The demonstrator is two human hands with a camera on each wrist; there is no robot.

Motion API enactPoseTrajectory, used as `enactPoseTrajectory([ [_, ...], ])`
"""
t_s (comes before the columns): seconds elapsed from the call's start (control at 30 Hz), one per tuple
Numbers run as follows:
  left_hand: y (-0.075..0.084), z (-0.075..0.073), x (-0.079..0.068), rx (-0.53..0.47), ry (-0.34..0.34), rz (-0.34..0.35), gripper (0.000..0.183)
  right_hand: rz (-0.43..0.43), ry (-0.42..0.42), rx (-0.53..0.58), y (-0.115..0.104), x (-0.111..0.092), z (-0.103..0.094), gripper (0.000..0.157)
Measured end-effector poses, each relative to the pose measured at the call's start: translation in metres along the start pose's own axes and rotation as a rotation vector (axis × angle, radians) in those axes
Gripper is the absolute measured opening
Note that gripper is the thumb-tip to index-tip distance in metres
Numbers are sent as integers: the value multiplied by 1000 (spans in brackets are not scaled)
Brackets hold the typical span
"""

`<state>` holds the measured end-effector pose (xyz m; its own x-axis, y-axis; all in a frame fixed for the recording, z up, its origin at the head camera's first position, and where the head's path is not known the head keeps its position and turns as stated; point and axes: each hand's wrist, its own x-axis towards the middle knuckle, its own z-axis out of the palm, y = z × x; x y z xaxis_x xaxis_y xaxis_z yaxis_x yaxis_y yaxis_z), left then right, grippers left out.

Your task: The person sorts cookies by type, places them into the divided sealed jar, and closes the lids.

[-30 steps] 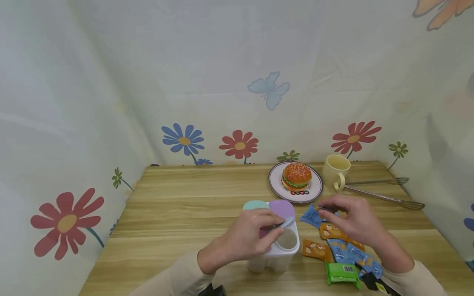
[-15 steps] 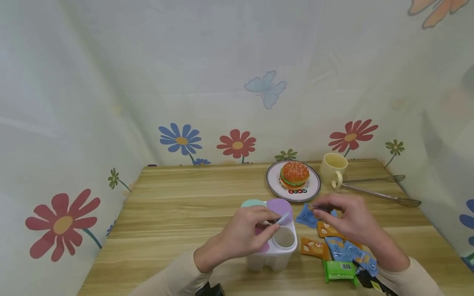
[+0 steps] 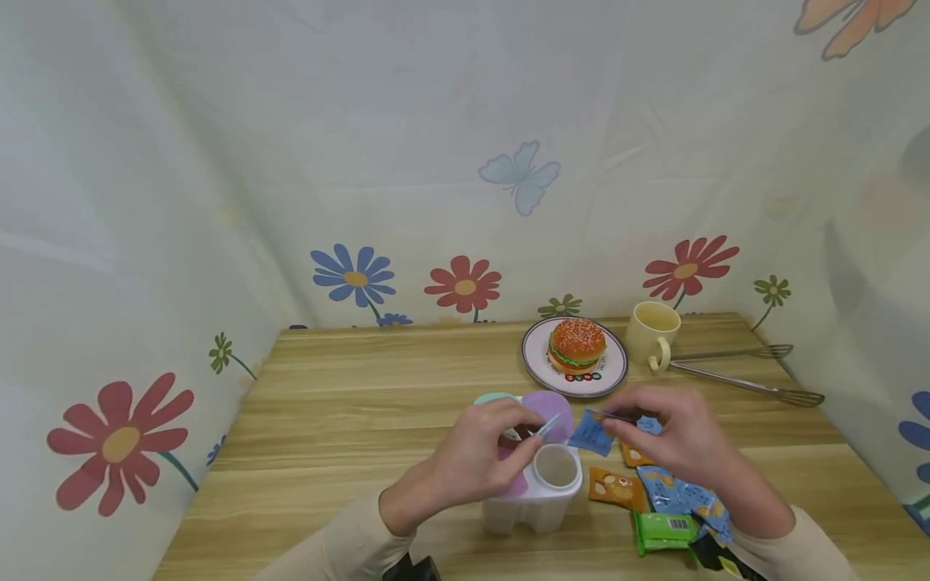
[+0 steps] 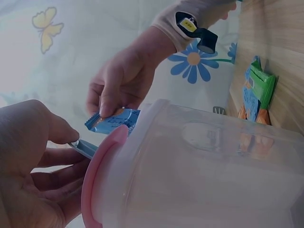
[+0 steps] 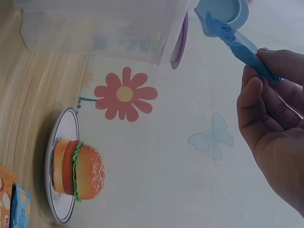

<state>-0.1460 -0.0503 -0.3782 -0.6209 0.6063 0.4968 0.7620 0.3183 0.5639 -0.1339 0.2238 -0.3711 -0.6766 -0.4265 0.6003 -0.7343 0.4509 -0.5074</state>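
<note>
My left hand pinches a light blue lid by its edge, tilted up above the white four-section container. One round section is uncovered at the right front. Teal, purple and pink lids cover the others, the teal and pink partly hidden by my left hand in the head view. Between thumb and fingers my right hand holds a blue snack packet by one end. It hangs just right of the container, close to the raised lid in the right wrist view.
Orange packets, blue packets and a green packet lie right of the container. Behind stand a plate with a toy hamburger and a yellow mug. Two metal whisks lie at the right.
My right hand has moved left with the blue packet, nearer the container. My left hand has tipped the blue lid more upright, showing more of the uncovered section.
</note>
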Motion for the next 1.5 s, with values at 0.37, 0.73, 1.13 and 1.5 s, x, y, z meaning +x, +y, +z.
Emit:
enactPoseTrajectory([
  [0.37, -1, 0, 3, 1, 23, 15, 13, -52, -1, 83, -8, 6, 12, 30],
  [0.73, -6, -1, 2, 3, 44, 38, 11, -33, -33, 100, -12, 8, 23, 18],
  [1.13, -7, -2, 0, -11, 37, 17, 11, -78, -40, 103, -9, 6, 32, 30],
  [1.5, -8, -2, -1, 15, 40, 6, 11, -189, -31, 87, -8, 7, 35, 33],
])
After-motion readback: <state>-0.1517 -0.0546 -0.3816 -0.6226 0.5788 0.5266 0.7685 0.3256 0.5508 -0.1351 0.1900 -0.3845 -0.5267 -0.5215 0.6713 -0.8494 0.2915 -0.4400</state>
